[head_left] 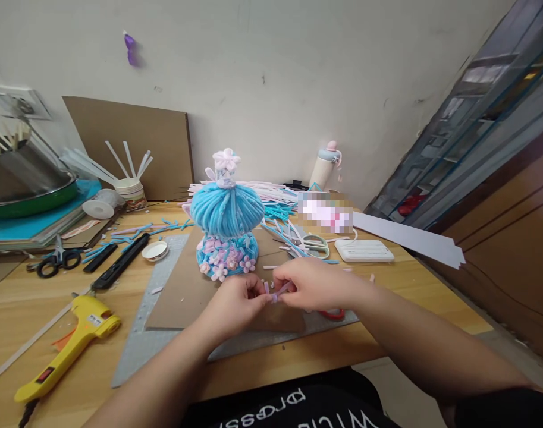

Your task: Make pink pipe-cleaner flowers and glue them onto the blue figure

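Close to the middle of the bench's [436,300] near edge, the left hand [239,301] is pinching a small lilac fuzzy strip [276,296] between thumb and fingers, and the right hand [312,284] is pinching it from the other side. The strip is showing in the narrow gap between them, above a cardboard sheet [182,306] that is lying on a grey cutting mat [135,356]. Just beyond, a blue flower-trimmed craft piece [226,209] is standing upright. A yellow glue gun [77,339] is lying left of the mat, and a bottle [323,170] is standing by the back edge.
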### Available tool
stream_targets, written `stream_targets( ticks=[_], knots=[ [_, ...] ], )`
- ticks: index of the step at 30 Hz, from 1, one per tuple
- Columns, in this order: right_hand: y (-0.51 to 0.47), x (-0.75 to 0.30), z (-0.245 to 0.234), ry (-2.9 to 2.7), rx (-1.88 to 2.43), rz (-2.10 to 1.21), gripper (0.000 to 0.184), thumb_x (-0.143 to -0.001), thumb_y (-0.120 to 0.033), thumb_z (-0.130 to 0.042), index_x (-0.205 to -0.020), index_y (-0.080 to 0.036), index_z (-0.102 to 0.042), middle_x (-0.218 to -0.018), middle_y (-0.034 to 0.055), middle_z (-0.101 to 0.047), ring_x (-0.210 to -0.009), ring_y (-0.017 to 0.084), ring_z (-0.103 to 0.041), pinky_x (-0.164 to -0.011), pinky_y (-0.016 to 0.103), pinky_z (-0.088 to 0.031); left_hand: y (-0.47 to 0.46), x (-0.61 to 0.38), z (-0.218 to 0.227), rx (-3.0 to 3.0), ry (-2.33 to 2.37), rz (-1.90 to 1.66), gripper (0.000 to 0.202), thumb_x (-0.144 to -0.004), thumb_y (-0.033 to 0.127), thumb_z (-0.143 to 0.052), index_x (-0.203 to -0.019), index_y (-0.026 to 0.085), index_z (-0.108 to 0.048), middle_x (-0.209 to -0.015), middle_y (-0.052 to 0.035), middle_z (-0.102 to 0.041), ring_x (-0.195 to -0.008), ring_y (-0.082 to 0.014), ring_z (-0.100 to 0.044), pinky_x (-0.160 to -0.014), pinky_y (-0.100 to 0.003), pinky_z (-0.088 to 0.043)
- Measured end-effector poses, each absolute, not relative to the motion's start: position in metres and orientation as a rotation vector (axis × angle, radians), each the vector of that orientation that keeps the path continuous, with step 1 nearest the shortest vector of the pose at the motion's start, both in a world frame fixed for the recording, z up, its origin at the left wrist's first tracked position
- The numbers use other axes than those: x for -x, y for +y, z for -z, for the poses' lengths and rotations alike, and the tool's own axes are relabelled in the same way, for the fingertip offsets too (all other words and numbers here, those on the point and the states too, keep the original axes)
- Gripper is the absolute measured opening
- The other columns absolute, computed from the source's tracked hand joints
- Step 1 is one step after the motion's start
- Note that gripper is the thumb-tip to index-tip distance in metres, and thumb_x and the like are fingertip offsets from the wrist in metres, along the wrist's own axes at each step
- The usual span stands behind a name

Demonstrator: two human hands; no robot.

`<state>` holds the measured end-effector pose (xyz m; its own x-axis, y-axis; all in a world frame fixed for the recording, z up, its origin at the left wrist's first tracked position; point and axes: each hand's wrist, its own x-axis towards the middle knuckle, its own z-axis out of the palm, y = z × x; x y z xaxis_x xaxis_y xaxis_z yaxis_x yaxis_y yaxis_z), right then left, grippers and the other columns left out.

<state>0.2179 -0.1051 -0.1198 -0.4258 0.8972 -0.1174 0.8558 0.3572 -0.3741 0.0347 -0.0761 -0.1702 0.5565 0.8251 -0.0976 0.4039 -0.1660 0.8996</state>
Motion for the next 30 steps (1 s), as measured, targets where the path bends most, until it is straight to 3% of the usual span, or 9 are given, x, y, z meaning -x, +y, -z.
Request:
stream_targets(
  ticks=[5, 8, 11, 14, 18, 20, 24, 30],
  knots=[
    [-0.12, -0.208, 0.142, -2.392, 1.501, 0.125, 0.015, -0.083, -0.016, -0.049, -0.07, -0.017, -0.056, -0.067, 0.0012, -0.059, -0.061, 0.014, -0.05, -0.055, 0.026, -0.027, -0.073, -0.036, 0.17, -1.44, 1.007, -0.689, 0.03, -0.067, 0.041, -0.067, -0.058, 0.017, -0.051, -0.047, 0.0069, -0.042, -0.043, -0.0073, -0.033, -0.043, -0.021, -0.021],
    [-0.129, -0.204, 0.158, -2.209, 1.32, 0.183, 0.021, -0.089, -0.017, -0.044, -0.074, -0.016, -0.058, -0.068, 0.0038, -0.058, -0.065, 0.015, -0.051, -0.059, 0.028, -0.032, -0.073, -0.036, 0.166, -1.091, 0.84, -0.735, 0.031, -0.064, 0.039, -0.071, -0.061, 0.016, -0.05, -0.047, 0.0081, -0.041, -0.038, -0.0035, -0.026, -0.039, -0.019, -0.014],
    [-0.132, -0.203, 0.168, -1.886, 1.204, -0.221, 0.014, -0.088, -0.022, -0.05, -0.083, -0.016, -0.061, -0.072, 0.003, -0.058, -0.065, 0.013, -0.052, -0.061, 0.026, -0.038, -0.074, -0.033, 0.162, -0.928, 0.684, -0.736, 0.03, -0.064, 0.035, -0.074, -0.062, 0.014, -0.053, -0.05, 0.0068, -0.044, -0.038, -0.0011, -0.024, -0.038, -0.018, -0.011],
    [-0.124, -0.211, 0.166, -1.667, 1.174, -0.831, 0.018, -0.084, -0.033, -0.057, -0.081, -0.016, -0.061, -0.067, 0.0005, -0.056, -0.057, 0.01, -0.049, -0.053, 0.022, -0.038, -0.075, -0.028, 0.158, -0.895, 0.568, -0.614, 0.03, -0.065, 0.034, -0.074, -0.065, 0.014, -0.052, -0.055, 0.0047, -0.051, -0.037, -0.0001, -0.022, -0.038, -0.018, -0.009],
    [-0.1, -0.231, 0.147, -1.952, 1.143, -1.599, 0.02, -0.074, -0.034, -0.065, -0.072, -0.014, -0.062, -0.061, -0.0031, -0.052, -0.051, 0.007, -0.043, -0.047, 0.02, -0.033, -0.078, -0.024, 0.156, -1.188, 0.58, -0.356, 0.029, -0.065, 0.036, -0.073, -0.065, 0.015, -0.053, -0.055, 0.0025, -0.056, -0.039, -0.0032, -0.03, -0.039, -0.019, -0.016],
    [-0.089, -0.237, 0.138, -2.126, 1.187, -1.673, 0.014, -0.075, -0.027, -0.062, -0.071, -0.014, -0.061, -0.062, -0.0038, -0.052, -0.053, 0.007, -0.045, -0.05, 0.019, -0.035, -0.079, -0.026, 0.158, -1.447, 0.666, -0.333, 0.027, -0.067, 0.037, -0.071, -0.064, 0.015, -0.056, -0.055, 0.0027, -0.053, -0.045, -0.0063, -0.036, -0.043, -0.02, -0.023],
    [-0.089, -0.23, 0.128, -2.359, 1.489, -1.276, 0.011, -0.076, -0.027, -0.058, -0.074, -0.016, -0.059, -0.062, -0.0044, -0.055, -0.051, 0.008, -0.048, -0.049, 0.019, -0.031, -0.079, -0.031, 0.168, -1.812, 0.889, -0.493, 0.025, -0.072, 0.037, -0.063, -0.062, 0.016, -0.058, -0.055, 0.003, -0.05, -0.053, -0.0105, -0.039, -0.047, -0.022, -0.025],
    [-0.112, -0.211, 0.135, -2.508, 1.503, 0.14, 0.01, -0.08, -0.015, -0.053, -0.072, -0.017, -0.058, -0.069, 0.0014, -0.061, -0.064, 0.014, -0.053, -0.055, 0.025, -0.027, -0.071, -0.036, 0.175, -1.583, 1.037, -0.75, 0.028, -0.069, 0.038, -0.066, -0.057, 0.016, -0.053, -0.05, 0.0052, -0.044, -0.047, -0.0086, -0.035, -0.044, -0.021, -0.023]
  ],
)
